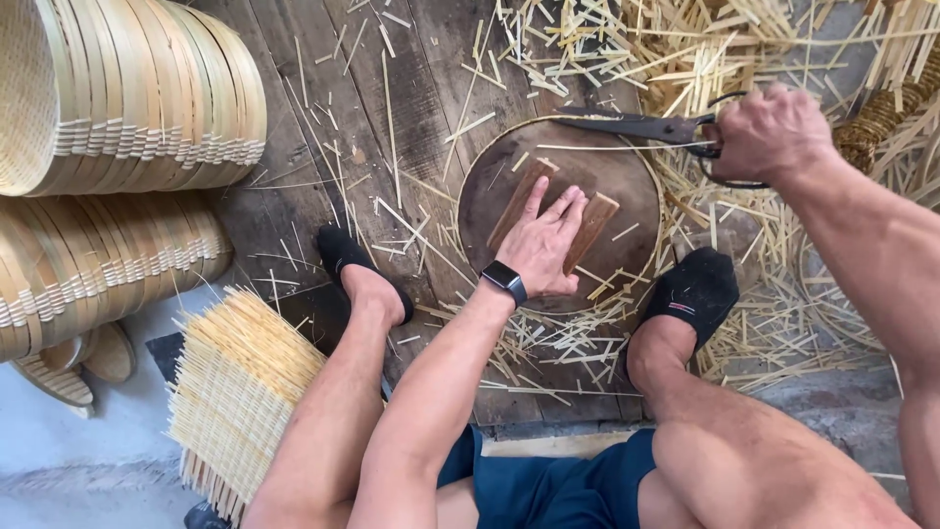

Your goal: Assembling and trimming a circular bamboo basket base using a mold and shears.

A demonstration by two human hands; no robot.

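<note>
Hands first: left hand (541,242) lies flat, fingers spread a little, pressing down on the round wooden disc (627,186) that sits on the dark plank floor (323,108). Under the palm are two brown wooden slats (597,223) running side by side across the disc — the palm covers their near ends, so I can't tell how long they are. One dark smartwatch (504,280) on that wrist.

Right hand (769,132) is fisted around the handles of one pair of big dark shears (641,125), which lies across the far rim of the disc, tip pointing left. The loops are mostly buried in the fist, and I can't make out whether the blades are parted.

Two feet in black socks, one either side of the disc: left foot (354,264) and right foot (693,292).

Left of the disc are two stacks of bamboo hoop rims (147,108) — far too many rings to count, and both run off the frame edge. Nearer the knee on that side sits one woven bamboo mat (240,387), partly behind the leg.

Bamboo offcuts (725,59) litter everything beyond and right of the disc — uncountable.
</note>
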